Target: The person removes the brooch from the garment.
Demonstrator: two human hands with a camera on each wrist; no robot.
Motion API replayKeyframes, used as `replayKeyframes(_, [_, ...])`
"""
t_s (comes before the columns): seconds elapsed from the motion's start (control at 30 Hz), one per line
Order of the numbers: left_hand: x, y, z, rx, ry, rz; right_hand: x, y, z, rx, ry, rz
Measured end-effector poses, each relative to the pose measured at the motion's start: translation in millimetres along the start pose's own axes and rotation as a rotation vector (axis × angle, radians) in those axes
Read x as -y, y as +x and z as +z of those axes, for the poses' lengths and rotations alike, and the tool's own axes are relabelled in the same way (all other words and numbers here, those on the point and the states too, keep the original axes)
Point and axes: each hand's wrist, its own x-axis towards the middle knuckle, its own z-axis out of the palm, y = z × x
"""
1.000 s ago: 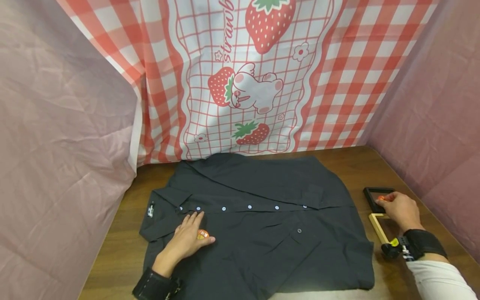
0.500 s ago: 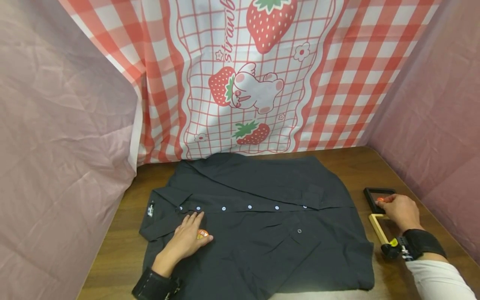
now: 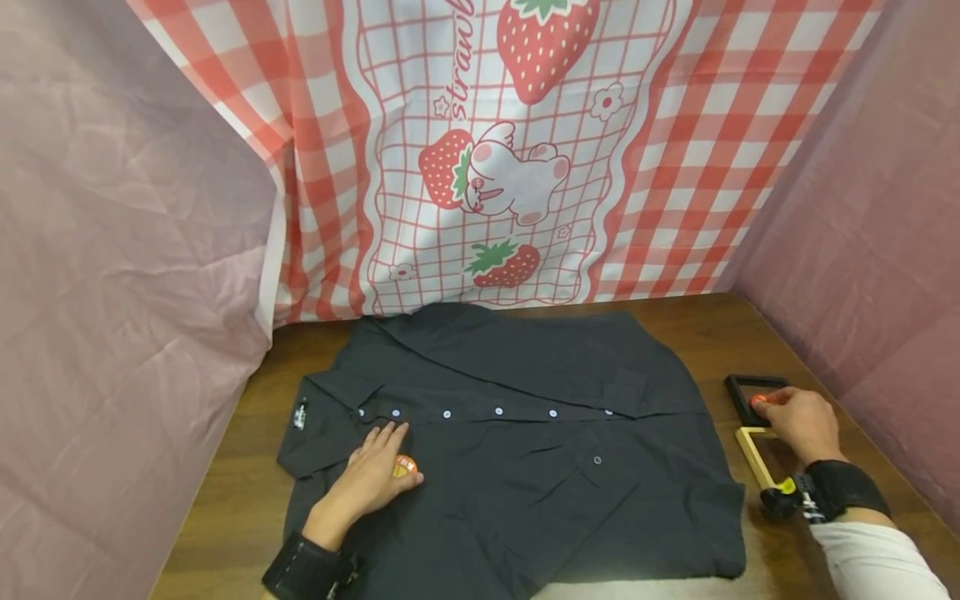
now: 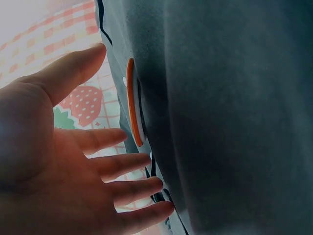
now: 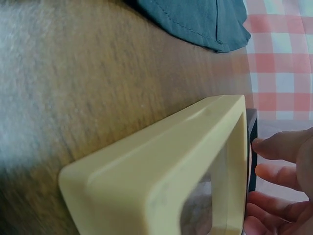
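Observation:
A dark collared shirt (image 3: 510, 492) lies spread on the wooden table, its row of white buttons facing up. My left hand (image 3: 367, 479) rests on it below the top buttons, fingers extended. Right beside the left thumb, a round orange-rimmed badge (image 3: 405, 467) lies on the cloth; the left wrist view shows this badge (image 4: 132, 103) edge-on, apart from the thumb. At the right, my right hand (image 3: 806, 425) pinches a small orange-red round thing (image 3: 757, 402) over a black frame (image 3: 738, 400). Its kind is unclear, as the fingers cover much of it.
A pale yellow frame (image 3: 756, 458) stands next to the black one, under the right wrist; the right wrist view shows this yellow frame (image 5: 161, 161) close up. A strawberry-print checked cloth (image 3: 510, 208) hangs behind the table (image 3: 697, 333). Pink cloth (image 3: 135, 250) hangs at both sides.
The left thumb has drawn in slightly towards the badge. The orange-red thing in my right fingers has shifted a little left and down. The shirt and frames stay put.

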Motion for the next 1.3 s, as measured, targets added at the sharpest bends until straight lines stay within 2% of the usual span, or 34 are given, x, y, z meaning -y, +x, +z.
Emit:
replayKeyframes(0.2, [-0.4,2.4,-3.6,-0.012,-0.012,0.031,3.4,-0.5,-1.6,-0.022,0.022,-0.003])
replayKeyframes(0.43, [-2.8,4.4,-9.7,0.001,0.007,-0.018,9.4,-0.7,-2.3,-0.055,0.047,-0.005])
replayKeyframes(0.67, [-5.7,7.2,-13.7,-0.032,0.004,-0.008,19.6,-0.2,-3.0,-0.103,0.097,-0.078])
replayKeyframes(0.8, [-6.2,8.4,-13.0,-0.052,-0.001,-0.005,23.2,-0.1,-4.0,-0.117,0.115,-0.079])
replayKeyframes(0.93, [-5.6,7.0,-10.7,-0.034,0.003,-0.019,23.1,-2.1,-2.0,-0.112,0.119,-0.086])
replayKeyframes(1.1, [-4.4,3.9,-7.9,-0.009,-0.007,-0.04,24.6,-5.1,0.9,-0.082,0.149,-0.137])
replayKeyframes(1.3, [-3.3,-0.9,-7.8,-0.013,-0.005,-0.053,32.1,-7.8,3.8,-0.079,0.142,-0.229])
